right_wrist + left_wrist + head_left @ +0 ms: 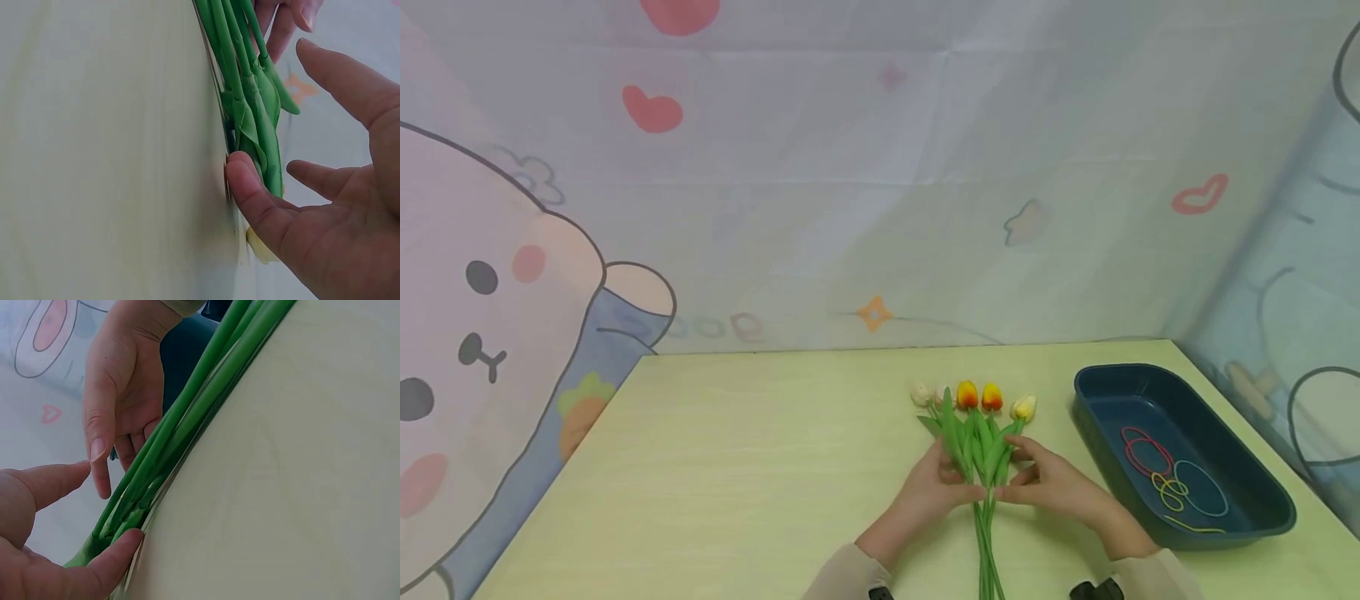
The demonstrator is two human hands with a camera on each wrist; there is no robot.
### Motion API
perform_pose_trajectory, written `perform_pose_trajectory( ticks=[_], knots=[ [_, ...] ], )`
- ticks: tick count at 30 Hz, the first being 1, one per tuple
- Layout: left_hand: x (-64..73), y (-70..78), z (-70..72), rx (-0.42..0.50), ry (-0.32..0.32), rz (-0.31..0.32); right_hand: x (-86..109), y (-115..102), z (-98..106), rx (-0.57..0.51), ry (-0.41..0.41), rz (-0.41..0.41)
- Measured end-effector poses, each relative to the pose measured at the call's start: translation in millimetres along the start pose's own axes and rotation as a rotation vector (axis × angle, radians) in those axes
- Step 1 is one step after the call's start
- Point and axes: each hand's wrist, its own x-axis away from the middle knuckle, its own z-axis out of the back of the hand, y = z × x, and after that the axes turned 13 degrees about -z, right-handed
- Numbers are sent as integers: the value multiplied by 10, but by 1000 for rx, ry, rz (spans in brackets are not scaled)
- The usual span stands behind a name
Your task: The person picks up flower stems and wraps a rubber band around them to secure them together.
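In the head view a bunch of tulips (pixel 982 437) lies on the worktop (pixel 737 467), toward 5 o'clock from the middle of the view. Its long axis runs close to 12 and 6 o'clock: the blossoms (pixel 967 395) point to 12, fanning from about 11 to 1, and the bare stems (pixel 988 542) trail to 6. Two blossoms are orange and yellow; the one at 1 o'clock is pale yellow, and whitish ones sit at 11.

The left hand (pixel 934 490) is at the bunch's 9 o'clock side and the right hand (pixel 1052 483) at its 3 o'clock side. Each is loosely spread, thumb well apart from the fingers, which touch the bunch around the leaves (pixel 951 433) without closing on it. The thumb tips nearly meet above the stems.

At 3 o'clock from the bunch stands a dark blue tray (pixel 1108 392), its loops (pixel 1170 461) red, yellow and pale blue, with a yellow strip (pixel 1193 528) nearer 6 o'clock
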Motion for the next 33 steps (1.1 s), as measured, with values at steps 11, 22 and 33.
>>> perform_pose_trajectory(
  ticks=[11,22,33],
  knots=[
    [15,46,-103,84,44,40,21,-83,-96,-45,-32,-5],
    [41,38,-142,177,40,120,-44,-43,-178,-120,-47,-30],
    [54,13,-123,167,31,132,-20,-97,-216,-133,-15,-62]
  ],
)
